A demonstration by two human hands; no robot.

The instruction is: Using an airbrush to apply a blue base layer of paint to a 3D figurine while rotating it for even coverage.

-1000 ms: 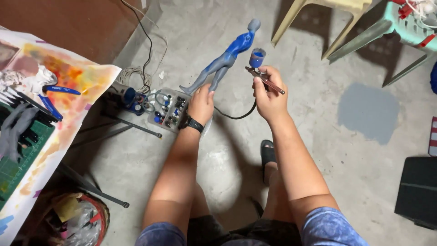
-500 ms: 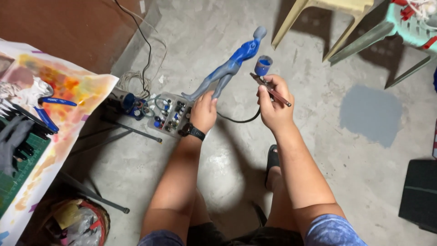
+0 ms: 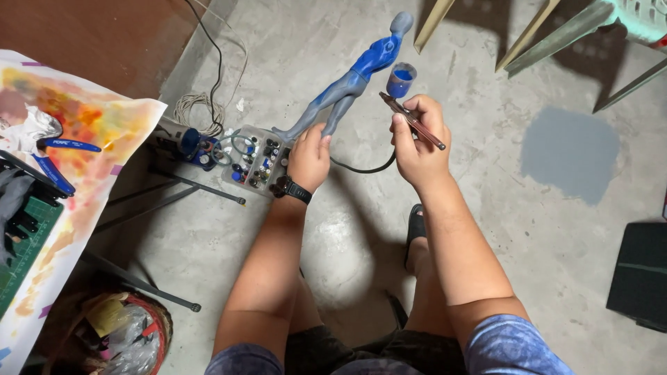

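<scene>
My left hand (image 3: 308,158) grips the legs of a grey figurine (image 3: 354,75) whose torso and arms are painted blue; it points up and to the right, head at the top. My right hand (image 3: 417,142) holds a slim airbrush (image 3: 411,119) with a small cup of blue paint (image 3: 401,79) on top, its nozzle aimed at the figurine's thighs. A black hose (image 3: 365,168) runs from the airbrush under my hands. A black watch (image 3: 290,189) is on my left wrist.
A clear organiser box of small bottles (image 3: 253,161) lies on the concrete floor beside coiled cable (image 3: 198,107). A paint-stained sheet with blue-handled pliers (image 3: 59,160) covers the table on the left. Chair legs (image 3: 528,35) stand top right, a black box (image 3: 639,274) right, a waste basket (image 3: 128,333) bottom left.
The view has shifted slightly, so both hands with the figurine and airbrush sit a little higher and further right in the frame. The grips are unchanged.
</scene>
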